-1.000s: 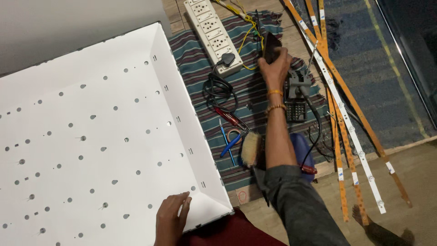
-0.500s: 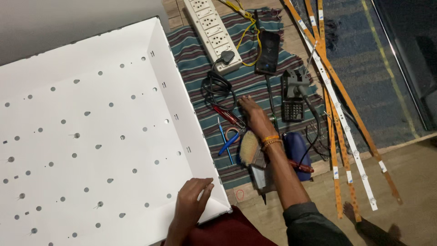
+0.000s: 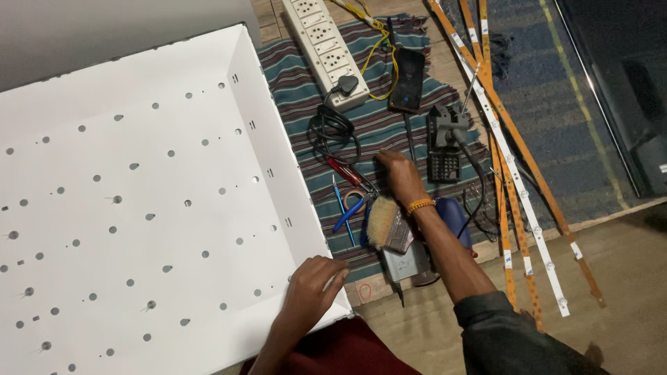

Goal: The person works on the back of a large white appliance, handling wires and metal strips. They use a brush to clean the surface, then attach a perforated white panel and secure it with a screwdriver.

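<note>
My left hand (image 3: 313,292) lies flat on the near right corner of a big white metal panel (image 3: 139,173) that has raised rims and many small holes. My right hand (image 3: 399,177), an orange bracelet at its wrist, reaches over a striped cloth (image 3: 299,90). Its fingers curl down by a red-handled probe (image 3: 345,171) and a thin black rod (image 3: 410,142). I cannot see whether they grip anything. A flat paintbrush (image 3: 382,222) lies just below this hand, next to blue-handled pliers (image 3: 349,212).
A white power strip (image 3: 316,42) with a black plug, a black phone-like device (image 3: 408,80), a coiled black cable (image 3: 335,128) and a dark meter (image 3: 445,149) lie on the cloth. Long orange and white light strips (image 3: 514,173) run down the right. A dark screen panel (image 3: 625,90) lies far right.
My right hand has pulled back from the black device at the top of the cloth to the tools at its middle. My left hand has slid slightly right along the panel's corner.
</note>
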